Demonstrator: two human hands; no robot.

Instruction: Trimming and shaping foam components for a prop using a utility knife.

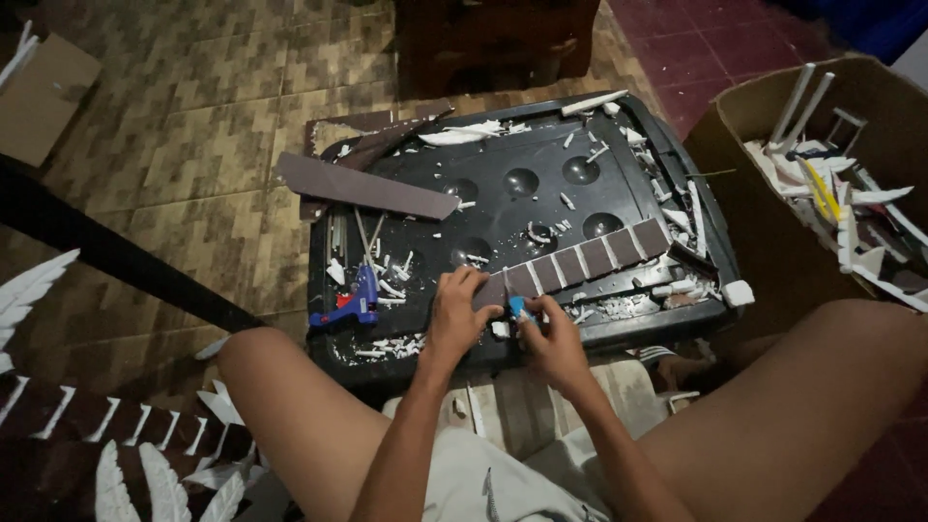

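Note:
A long brown strip (590, 259) marked off by white bands lies slanted across a black plastic tray (503, 198). My left hand (458, 311) presses down on the strip's near end. Beside it, my right hand (549, 340) grips a small blue-handled cutter (520, 308) whose tip rests at that same end. Both hands sit at the tray's front edge, between my bare knees.
A blue glue gun (350, 304) lies at the tray's front left among white scraps. A plain brown strip (365, 187) rests at the tray's back left. A cardboard box (831, 164) of white and brown offcuts stands to the right. White feather-shaped cutouts (145, 474) lie on the floor at left.

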